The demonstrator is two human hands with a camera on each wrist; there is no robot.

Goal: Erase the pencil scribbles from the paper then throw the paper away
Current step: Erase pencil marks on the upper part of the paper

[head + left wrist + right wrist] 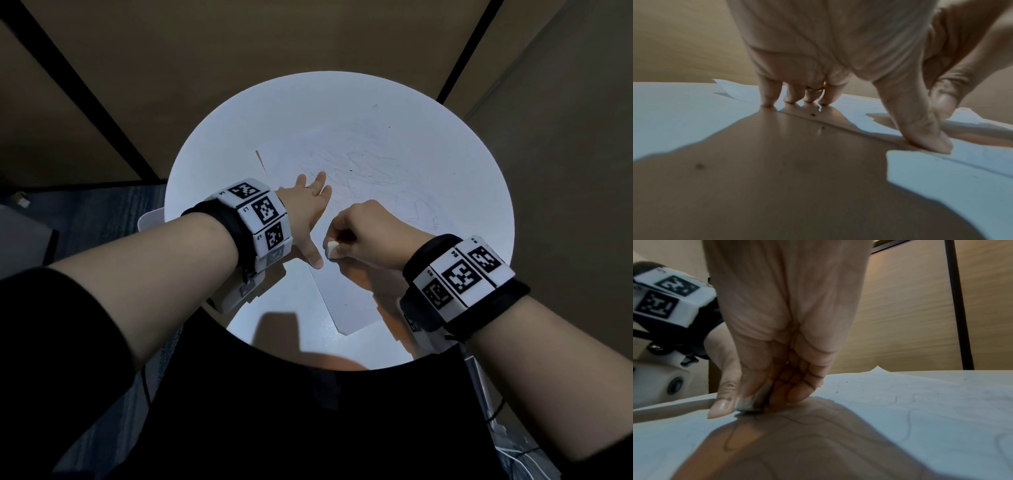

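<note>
Paper point(346, 192) lies flat on the round white table point(212, 144), its long axis running from the near table edge toward the far right, with one far corner lifted slightly. Head view alone shows the full spread of pencil scribbles point(359, 168) across the far half of the sheet. Left hand point(306, 209) is spread flat on the sheet's left edge; the left wrist view adds that four fingertips point(767, 101) and the thumb press down with fingers straight, gripping nothing, and a ring is visible on one finger. Right hand point(363, 233) pinches a small white eraser point(331, 248) between thumb and curled fingers. Right wrist view shows the eraser point(748, 404) apparently touching the paper point(900, 410) beside a dark line, though blur prevents certainty.
</note>
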